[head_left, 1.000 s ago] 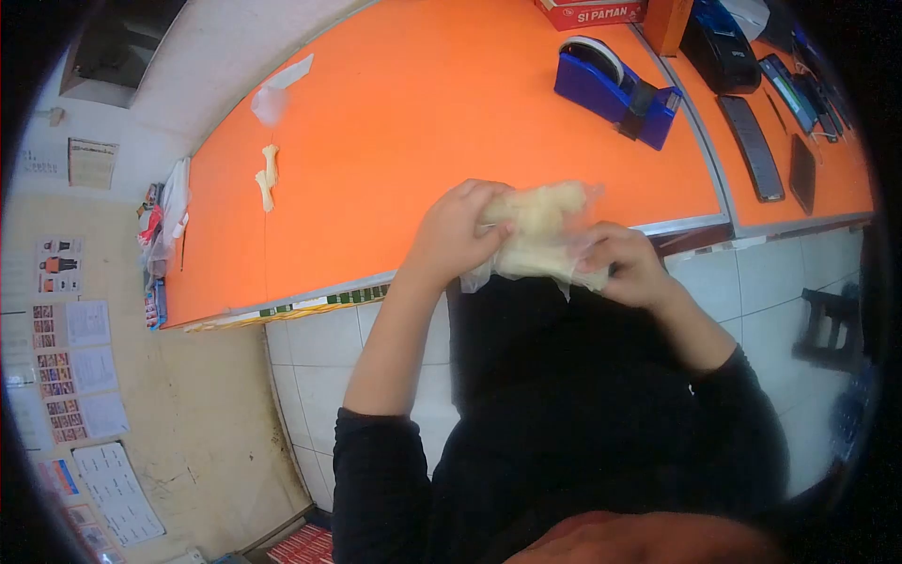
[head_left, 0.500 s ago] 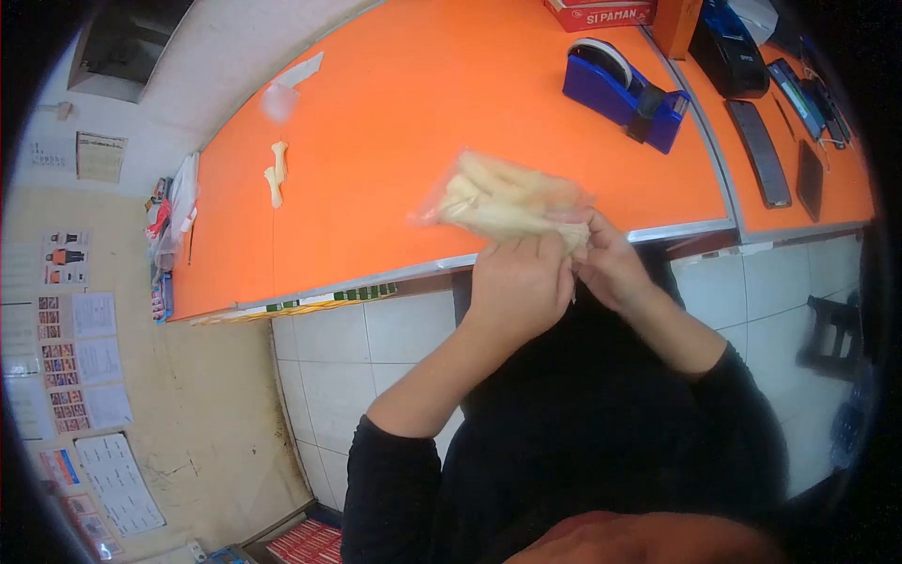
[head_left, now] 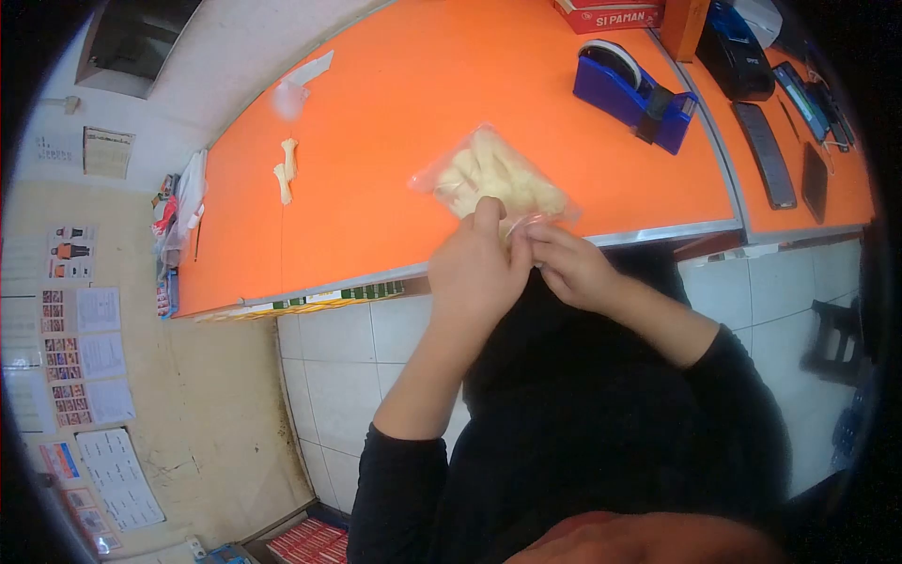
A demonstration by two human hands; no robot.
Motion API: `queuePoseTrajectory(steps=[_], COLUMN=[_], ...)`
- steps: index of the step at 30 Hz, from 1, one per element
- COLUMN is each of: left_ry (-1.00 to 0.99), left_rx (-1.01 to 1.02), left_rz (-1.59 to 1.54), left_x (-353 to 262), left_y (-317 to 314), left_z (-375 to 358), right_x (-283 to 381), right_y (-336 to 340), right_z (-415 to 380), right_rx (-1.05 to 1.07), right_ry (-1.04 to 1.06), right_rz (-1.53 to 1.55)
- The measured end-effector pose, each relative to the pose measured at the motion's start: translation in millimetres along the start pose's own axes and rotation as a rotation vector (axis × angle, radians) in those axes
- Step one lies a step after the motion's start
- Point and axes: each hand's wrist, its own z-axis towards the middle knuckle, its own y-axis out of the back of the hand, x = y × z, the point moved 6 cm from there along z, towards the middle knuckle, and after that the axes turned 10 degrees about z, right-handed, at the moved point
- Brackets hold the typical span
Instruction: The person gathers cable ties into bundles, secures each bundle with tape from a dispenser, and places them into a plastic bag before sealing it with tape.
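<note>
A clear plastic bag (head_left: 498,179) filled with pale yellow, stick-like pieces lies at the front edge of the orange table (head_left: 376,113). Its gathered mouth points toward me. My left hand (head_left: 481,268) is closed on the bag's near end, thumb and fingers pinching the plastic. Right beside it, my right hand (head_left: 573,268) pinches the same end, with a fold of clear film showing between the fingertips. Two pale, bone-shaped pieces (head_left: 286,172) lie apart from the bag, farther left on the table.
A blue tape dispenser (head_left: 634,94) stands at the back right, near a red box (head_left: 611,16). Phones (head_left: 763,155) and a black device (head_left: 733,56) are on the right-hand surface. Crumpled clear plastic (head_left: 289,99) lies at the far left edge.
The bag has turned and settled lower onto the table, its contents now spread toward the far side. Both hands have shifted left, still pinching its near end.
</note>
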Motion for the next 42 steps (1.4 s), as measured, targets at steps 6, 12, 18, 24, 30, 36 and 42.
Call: queuePoseTrajectory(steps=[6,12,18,24,30,36,42], left_ry=[-0.171,-0.144,-0.199,-0.235,-0.489,-0.223,-0.315], left_rx=[-0.026,-0.084,-0.188,-0.291,-0.374,-0.415,-0.486], left_rz=[-0.054,0.051,0.025,-0.134,-0.237,-0.398,-0.332], left_x=[0,9,16,-7,-48,-13,-8], left_y=[5,-2,-25,-8,7,13,1], left_z=[2,9,31,21,-11,5,-10], right_x=[6,-2,-25,-8,0,19,7], right_y=[-5,-3,11,38,31,29,11], right_z=[17,20,30,27,12,28,19], right_rx=[-0.124,-0.188,-0.063,-0.312,-0.448,-0.407,-0.240], right_ry=[0.137,0.009,-0.263,-0.071,0.010,-0.071,0.074], right_rz=[-0.190,-0.224,-0.307,-0.258,-0.065,0.002,-0.243])
